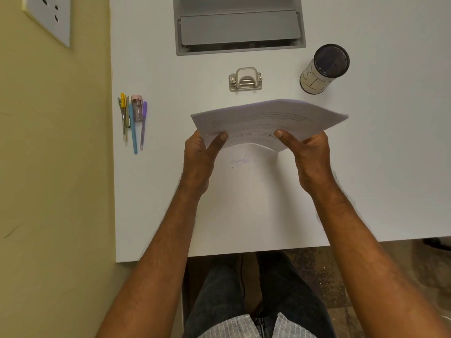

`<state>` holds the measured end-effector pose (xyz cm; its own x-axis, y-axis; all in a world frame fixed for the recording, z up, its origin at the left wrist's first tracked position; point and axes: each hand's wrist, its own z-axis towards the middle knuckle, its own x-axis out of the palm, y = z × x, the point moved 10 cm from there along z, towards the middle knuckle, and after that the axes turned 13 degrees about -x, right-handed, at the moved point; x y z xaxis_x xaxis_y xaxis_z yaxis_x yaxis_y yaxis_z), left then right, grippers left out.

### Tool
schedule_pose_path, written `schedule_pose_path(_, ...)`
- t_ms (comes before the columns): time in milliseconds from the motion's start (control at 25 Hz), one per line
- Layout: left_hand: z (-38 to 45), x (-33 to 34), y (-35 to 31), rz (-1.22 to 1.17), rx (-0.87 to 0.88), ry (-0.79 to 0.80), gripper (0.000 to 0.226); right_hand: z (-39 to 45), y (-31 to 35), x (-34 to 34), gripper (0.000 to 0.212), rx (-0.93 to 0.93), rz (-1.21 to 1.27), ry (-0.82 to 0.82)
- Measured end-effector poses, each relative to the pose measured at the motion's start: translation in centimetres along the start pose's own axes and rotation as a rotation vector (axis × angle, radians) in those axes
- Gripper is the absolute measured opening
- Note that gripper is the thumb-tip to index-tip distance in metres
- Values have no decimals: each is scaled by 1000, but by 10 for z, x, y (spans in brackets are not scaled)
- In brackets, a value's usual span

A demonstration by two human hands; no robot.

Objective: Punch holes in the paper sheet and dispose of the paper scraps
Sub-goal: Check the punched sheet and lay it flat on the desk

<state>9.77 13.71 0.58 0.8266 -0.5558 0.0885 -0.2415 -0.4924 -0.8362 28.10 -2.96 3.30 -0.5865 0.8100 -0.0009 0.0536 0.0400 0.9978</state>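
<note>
A thin stack of printed paper sheets [268, 119] is held up above the white table [244, 215], tilted with its near edge toward me. My left hand [199, 159] pinches the near left corner, thumb on top. My right hand [307, 157] pinches the near right part the same way. A small punched hole shows near the left thumb. A metal two-hole punch [245, 79] sits on the table beyond the paper, apart from both hands. Tiny paper scraps [240, 161] lie scattered on the table under the sheets.
A cylindrical cup [322, 68] with a dark inside stands at the back right. Several pens and a small pink item [133, 118] lie near the table's left edge. A grey recessed cable tray [240, 25] is at the back. The yellow wall with a socket is left.
</note>
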Motion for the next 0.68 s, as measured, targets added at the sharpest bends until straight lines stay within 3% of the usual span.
schedule_pose_path(600, 2, 2, 5, 56, -26, -35, 33, 2, -7, -1, 38, 24, -57, 52)
schedule_pose_path(680, 0, 1, -5, 63, -9, -46, 26, 5, 4, -2, 36, 3, -87, 46)
